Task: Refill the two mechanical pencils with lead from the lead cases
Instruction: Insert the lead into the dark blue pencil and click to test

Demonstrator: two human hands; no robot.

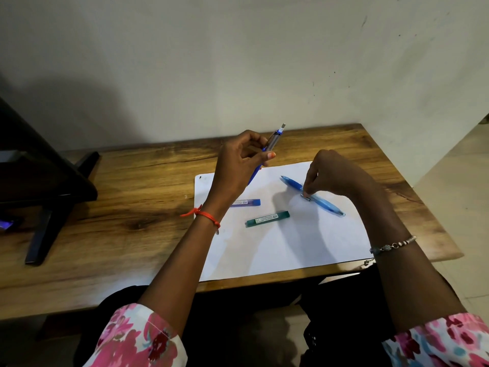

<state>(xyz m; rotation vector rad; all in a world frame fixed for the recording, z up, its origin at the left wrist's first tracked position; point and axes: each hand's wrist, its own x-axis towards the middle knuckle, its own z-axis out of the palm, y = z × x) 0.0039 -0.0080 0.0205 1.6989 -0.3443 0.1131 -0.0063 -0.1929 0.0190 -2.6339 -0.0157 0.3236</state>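
My left hand (pixel 239 162) grips a dark blue mechanical pencil (pixel 274 140) held up above the table, its white eraser end pointing up and away. A light blue mechanical pencil (pixel 321 201) lies slanted on a white sheet of paper (pixel 291 247). The fingertips of my right hand (pixel 328 176) are down at that pencil, pinching a small silver piece at its clip. A blue lead case (pixel 247 202) and a green lead case (pixel 267 219) lie on the paper between my arms.
The paper lies on a wooden table (pixel 119 207) against a pale wall. A black stand with splayed legs (pixel 53 197) occupies the table's left side. The table's right edge drops off to a tiled floor.
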